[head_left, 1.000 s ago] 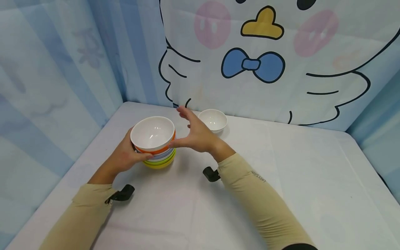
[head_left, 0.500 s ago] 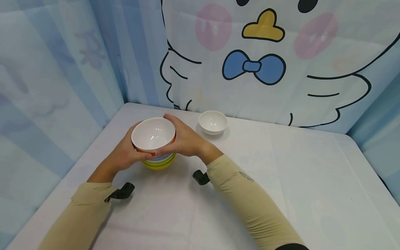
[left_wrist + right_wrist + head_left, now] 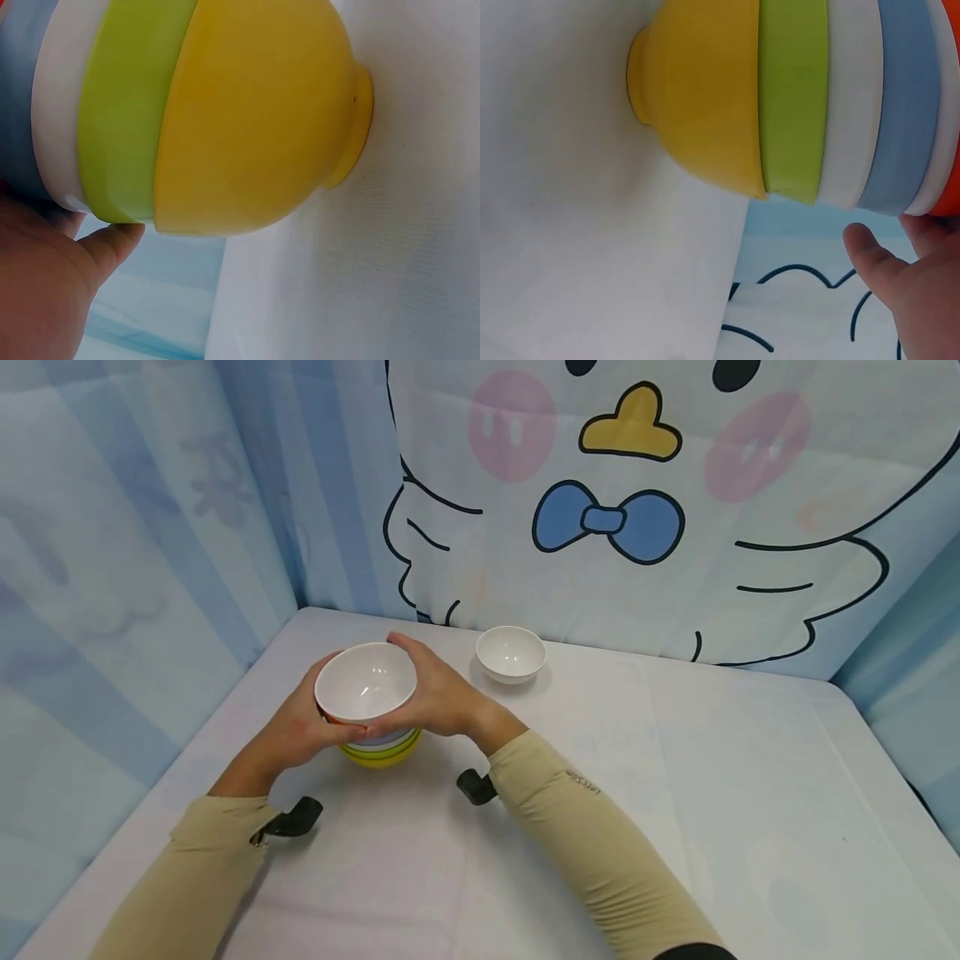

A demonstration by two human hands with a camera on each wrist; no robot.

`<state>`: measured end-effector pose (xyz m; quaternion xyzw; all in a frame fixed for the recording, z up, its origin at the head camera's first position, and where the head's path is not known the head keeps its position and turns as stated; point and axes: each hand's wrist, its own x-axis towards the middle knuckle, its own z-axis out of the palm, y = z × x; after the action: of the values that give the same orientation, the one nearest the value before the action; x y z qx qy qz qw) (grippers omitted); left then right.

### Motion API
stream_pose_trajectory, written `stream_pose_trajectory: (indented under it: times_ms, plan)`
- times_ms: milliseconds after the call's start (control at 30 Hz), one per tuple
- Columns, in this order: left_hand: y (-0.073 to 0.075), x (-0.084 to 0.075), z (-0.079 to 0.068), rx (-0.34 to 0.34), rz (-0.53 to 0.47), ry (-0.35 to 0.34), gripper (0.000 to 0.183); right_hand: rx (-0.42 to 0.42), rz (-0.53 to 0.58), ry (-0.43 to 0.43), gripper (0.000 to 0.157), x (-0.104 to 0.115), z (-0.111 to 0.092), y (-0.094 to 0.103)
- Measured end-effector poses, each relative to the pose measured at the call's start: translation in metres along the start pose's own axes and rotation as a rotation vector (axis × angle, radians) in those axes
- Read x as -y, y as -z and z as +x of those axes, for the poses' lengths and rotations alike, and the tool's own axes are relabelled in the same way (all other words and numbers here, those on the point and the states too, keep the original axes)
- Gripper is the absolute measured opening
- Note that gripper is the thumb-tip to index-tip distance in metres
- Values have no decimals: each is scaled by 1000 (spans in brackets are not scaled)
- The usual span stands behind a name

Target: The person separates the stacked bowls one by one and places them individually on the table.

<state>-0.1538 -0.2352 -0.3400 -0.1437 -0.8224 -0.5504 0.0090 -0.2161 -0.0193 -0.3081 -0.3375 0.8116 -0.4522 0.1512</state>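
A stack of nested bowls stands upright on the table at centre left in the head view. At its base is a yellow bowl [image 3: 262, 120] with a footed bottom; above come a green bowl [image 3: 135, 112], a white layer [image 3: 855, 97], a blue one [image 3: 907, 97] and an orange bowl [image 3: 951, 180] with a white inside [image 3: 366, 681]. My left hand [image 3: 296, 727] grips the stack's upper left side, one fingertip touching it near the green bowl's rim. My right hand [image 3: 442, 697] holds the upper right side around the orange bowl. Both thumbs meet at the front.
A smaller white bowl [image 3: 512, 654] sits apart at the table's back edge, right of the stack. White cloth covers the table [image 3: 675, 793]. Printed curtains [image 3: 150, 568] stand along the left, back and right sides.
My right hand has moved left and closed round the upper stack, its thumb sliding along the front to the left thumb. The left hand and the stack stay nearly where they were.
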Motion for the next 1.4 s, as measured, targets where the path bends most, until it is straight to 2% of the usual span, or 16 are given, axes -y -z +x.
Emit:
stream_pose_trajectory:
  times_ms: [233, 733, 1133, 1400]
  plan:
    - [-1, 0, 0, -7, 9, -6, 95, -41, -35, 21, 107, 0, -1, -1]
    - [-1, 0, -1, 1, 9, -35, 91, -105, -14, 61, 105, 5, -5, 3]
    - [-1, 0, -2, 8, 38, 28, 96, -154, 43, 97, 104, 9, -16, 15]
    - [0, -1, -1, 13, 37, 53, 99, -190, 69, 65, 105, 10, -23, 24]
